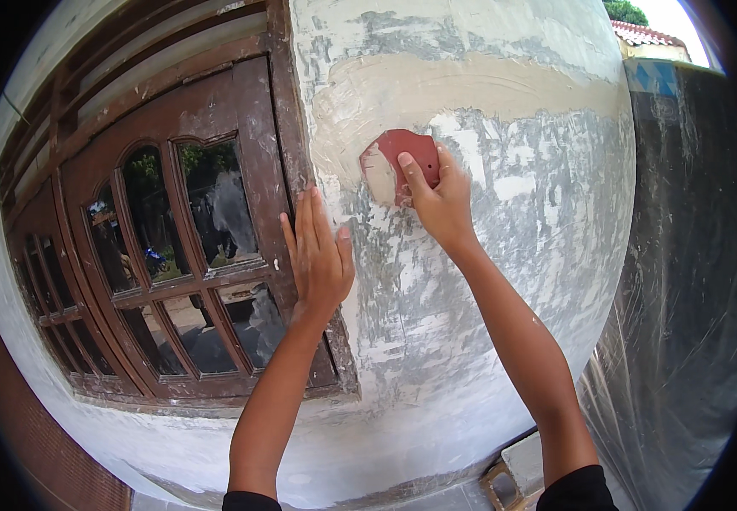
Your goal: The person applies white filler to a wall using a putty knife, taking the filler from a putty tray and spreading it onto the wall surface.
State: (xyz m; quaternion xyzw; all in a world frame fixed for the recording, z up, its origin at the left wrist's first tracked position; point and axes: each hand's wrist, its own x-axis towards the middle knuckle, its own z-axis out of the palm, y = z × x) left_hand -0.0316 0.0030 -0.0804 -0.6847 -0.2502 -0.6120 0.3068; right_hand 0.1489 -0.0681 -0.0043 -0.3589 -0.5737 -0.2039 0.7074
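Observation:
My right hand (443, 192) grips a flat red scraper (411, 150) with a small hole in it, thumb on its face and fingers behind. Beige filler paste (378, 173) coats the scraper's left part, which lies close against the wall (521, 247). Across the wall above it runs a broad band of beige filler (470, 85), over patchy grey and white plaster. My left hand (319, 260) rests flat with fingers stretched upward, at the edge between the brown wooden window frame (287, 111) and the wall. Nothing is in it.
Brown window shutters with dark glass panes (219, 204) fill the left side. On the right hangs a dark plastic sheet (683, 281). Low down near my right arm stands a pale block-like object (526, 467). A red tiled roof (645, 34) shows at the top right.

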